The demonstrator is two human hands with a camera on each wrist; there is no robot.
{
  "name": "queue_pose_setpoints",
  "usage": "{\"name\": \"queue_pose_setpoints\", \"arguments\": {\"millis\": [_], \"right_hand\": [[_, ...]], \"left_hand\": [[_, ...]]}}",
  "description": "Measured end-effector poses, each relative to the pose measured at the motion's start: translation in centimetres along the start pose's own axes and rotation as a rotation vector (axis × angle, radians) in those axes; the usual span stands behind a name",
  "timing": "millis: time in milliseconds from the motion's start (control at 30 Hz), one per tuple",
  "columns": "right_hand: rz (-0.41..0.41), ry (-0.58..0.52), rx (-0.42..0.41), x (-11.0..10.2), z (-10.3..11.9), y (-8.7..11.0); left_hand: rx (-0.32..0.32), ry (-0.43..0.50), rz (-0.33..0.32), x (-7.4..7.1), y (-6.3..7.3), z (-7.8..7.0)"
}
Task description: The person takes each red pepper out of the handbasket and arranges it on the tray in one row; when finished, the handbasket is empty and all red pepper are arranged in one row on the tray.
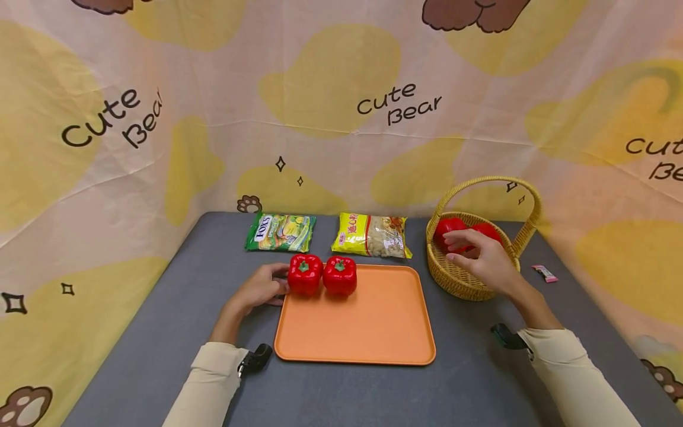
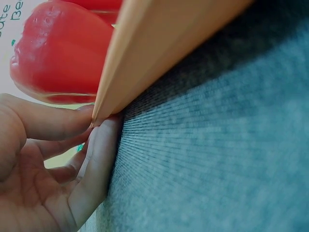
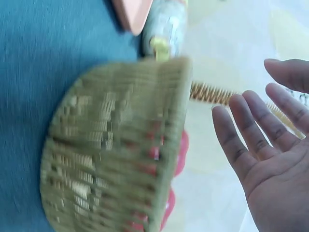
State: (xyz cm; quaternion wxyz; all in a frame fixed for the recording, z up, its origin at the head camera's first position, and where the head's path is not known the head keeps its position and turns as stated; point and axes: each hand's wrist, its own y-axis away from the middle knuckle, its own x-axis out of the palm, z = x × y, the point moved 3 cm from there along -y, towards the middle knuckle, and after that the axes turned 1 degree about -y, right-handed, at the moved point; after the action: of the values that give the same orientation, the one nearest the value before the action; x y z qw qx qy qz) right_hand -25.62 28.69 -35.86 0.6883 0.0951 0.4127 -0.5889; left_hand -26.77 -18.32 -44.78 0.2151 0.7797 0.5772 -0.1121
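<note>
My left hand pinches the left rim of an orange tray; the left wrist view has the thumb above the rim and fingers beneath it. Two shiny red bell peppers stand side by side at the tray's upper left, one right by that hand. Over a woven basket with a tall handle hovers my right hand, its fingers extended and nothing held, as the right wrist view confirms for the palm. Inside the basket lie red peppers, partly covered by the hand.
Behind the tray are a green FOX'S candy bag and a yellow, partly see-through food packet. A small pink-wrapped sweet lies to the right of the basket. Printed cloth hangs around the grey table.
</note>
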Motion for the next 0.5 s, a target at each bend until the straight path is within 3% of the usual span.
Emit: {"name": "queue_pose_setpoints", "arguments": {"millis": [300,500], "right_hand": [[0.084,0.034,0.196,-2.8,-2.5,-1.7],[0.129,0.025,0.252,-3.3,-3.9,-3.4]], "left_hand": [[-0.002,0.003,0.002,0.1,0.0,0.0],[0.001,0.004,0.003,0.1,0.0,-0.1]]}}
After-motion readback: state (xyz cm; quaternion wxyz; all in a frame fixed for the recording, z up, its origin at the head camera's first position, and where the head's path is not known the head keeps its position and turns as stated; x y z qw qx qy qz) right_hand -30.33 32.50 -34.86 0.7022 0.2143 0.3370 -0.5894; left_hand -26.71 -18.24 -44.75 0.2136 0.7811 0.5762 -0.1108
